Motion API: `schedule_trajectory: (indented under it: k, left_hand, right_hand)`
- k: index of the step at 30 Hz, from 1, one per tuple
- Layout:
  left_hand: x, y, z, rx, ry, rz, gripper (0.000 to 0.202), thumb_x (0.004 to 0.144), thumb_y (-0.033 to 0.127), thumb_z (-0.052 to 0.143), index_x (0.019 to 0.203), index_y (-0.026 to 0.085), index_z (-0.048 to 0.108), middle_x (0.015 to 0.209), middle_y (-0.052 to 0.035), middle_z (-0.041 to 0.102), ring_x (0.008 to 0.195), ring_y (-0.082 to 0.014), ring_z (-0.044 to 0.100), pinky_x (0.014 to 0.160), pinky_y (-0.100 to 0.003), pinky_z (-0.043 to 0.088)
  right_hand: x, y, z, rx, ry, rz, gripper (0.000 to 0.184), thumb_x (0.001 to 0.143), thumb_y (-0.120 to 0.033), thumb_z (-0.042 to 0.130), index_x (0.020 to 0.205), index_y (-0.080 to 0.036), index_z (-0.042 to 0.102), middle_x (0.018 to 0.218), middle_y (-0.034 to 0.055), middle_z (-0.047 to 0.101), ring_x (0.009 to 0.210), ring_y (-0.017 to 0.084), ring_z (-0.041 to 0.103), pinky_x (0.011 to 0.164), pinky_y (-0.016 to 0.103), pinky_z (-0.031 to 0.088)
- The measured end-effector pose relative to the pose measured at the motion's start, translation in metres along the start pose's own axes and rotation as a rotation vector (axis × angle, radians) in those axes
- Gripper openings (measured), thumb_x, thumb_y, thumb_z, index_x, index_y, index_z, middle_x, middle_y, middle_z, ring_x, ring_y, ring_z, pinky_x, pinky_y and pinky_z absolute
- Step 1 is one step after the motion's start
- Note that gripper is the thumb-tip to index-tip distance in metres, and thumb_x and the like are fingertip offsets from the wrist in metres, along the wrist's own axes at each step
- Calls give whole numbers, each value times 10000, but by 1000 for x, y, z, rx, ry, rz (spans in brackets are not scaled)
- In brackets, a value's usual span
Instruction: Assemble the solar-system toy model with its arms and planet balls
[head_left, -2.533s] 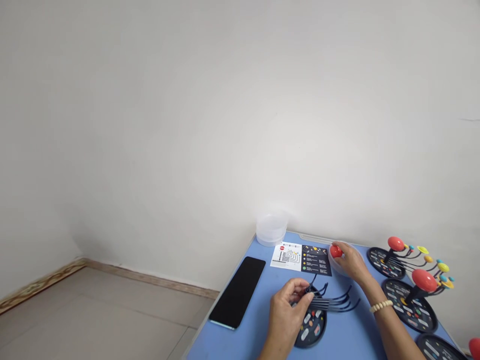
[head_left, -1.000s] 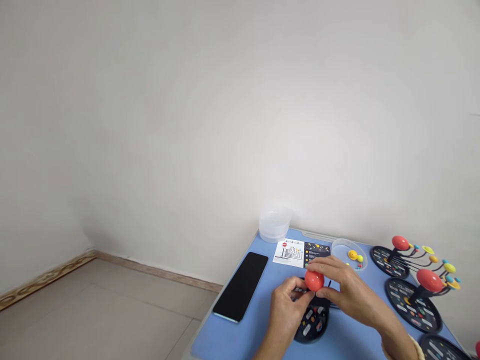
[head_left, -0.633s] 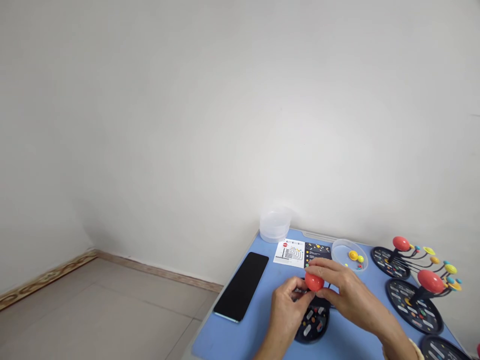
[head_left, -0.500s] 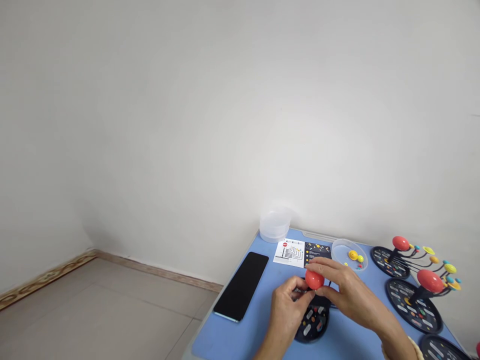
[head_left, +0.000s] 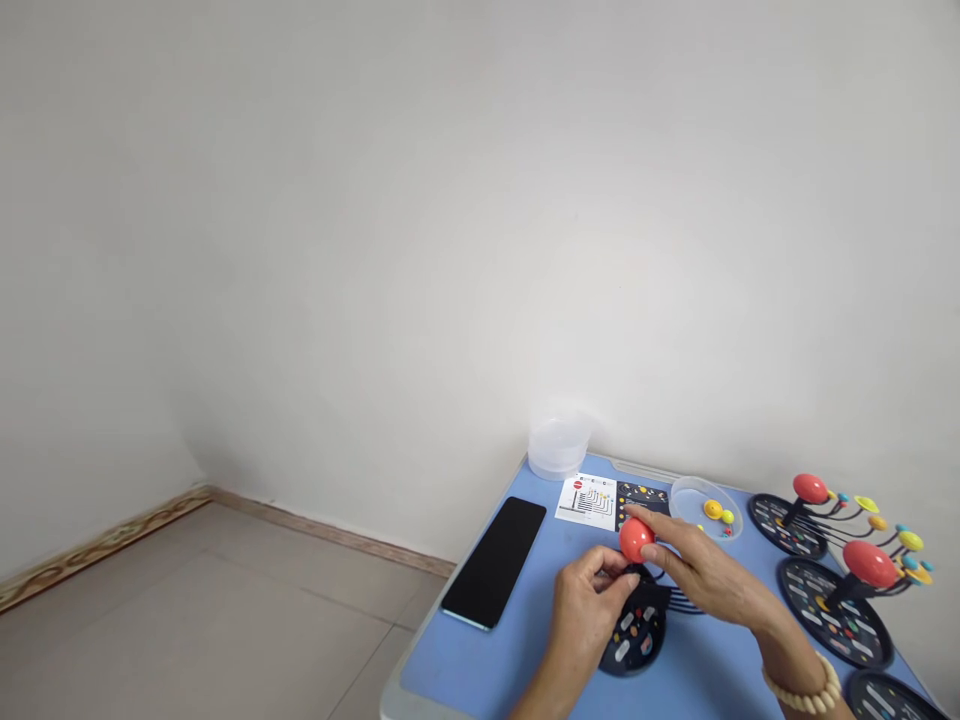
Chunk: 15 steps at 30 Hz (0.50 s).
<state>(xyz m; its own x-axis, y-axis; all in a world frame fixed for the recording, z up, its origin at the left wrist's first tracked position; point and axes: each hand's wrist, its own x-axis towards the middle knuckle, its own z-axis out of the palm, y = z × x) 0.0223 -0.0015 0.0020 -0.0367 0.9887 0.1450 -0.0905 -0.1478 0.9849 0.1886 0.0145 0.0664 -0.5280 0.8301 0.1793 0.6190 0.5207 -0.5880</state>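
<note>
A shiny red ball sits at the top of a small black planet-model stand, whose round base carries printed planets and labels. My right hand has its fingers and thumb closed around the ball from the right. Just below, my left hand pinches the upper part of the stand, its fingers hiding most of the spot where ball and post meet. Several thin black curved arms reach out to the right from the post, partly behind my right hand.
A black phone lies on the blue table at the left. Behind are a clear plastic tub, an instruction sheet and a clear lid with small coloured balls. Assembled planet models stand along the right.
My right hand has shifted its grip on the red ball, and more of the black arms shows below it. The whole view has moved slightly, setting the table a little further right.
</note>
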Motion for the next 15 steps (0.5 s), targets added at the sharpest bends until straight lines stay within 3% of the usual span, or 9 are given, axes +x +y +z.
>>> schedule_trajectory:
  k: [7, 15]
  left_hand:
    - [-1, -2, -1, 13, -5, 3, 13, 641, 167, 647, 634, 169, 658, 616, 3, 659, 575, -155, 615, 542, -224, 476]
    - [0, -2, 0, 5, 6, 1, 35, 631, 152, 648, 605, 173, 638, 581, 22, 639, 545, -145, 602, 537, -222, 476]
  right_hand:
    - [4, 4, -1, 44, -42, 16, 518, 983, -491, 327, 1419, -231, 430, 1409, 73, 519, 1289, 255, 470, 1089, 465, 348]
    - [3, -2, -6, 83, -39, 8, 502, 945, -494, 444, 1371, -237, 500, 1387, 64, 545, 1275, 248, 490, 1098, 434, 362]
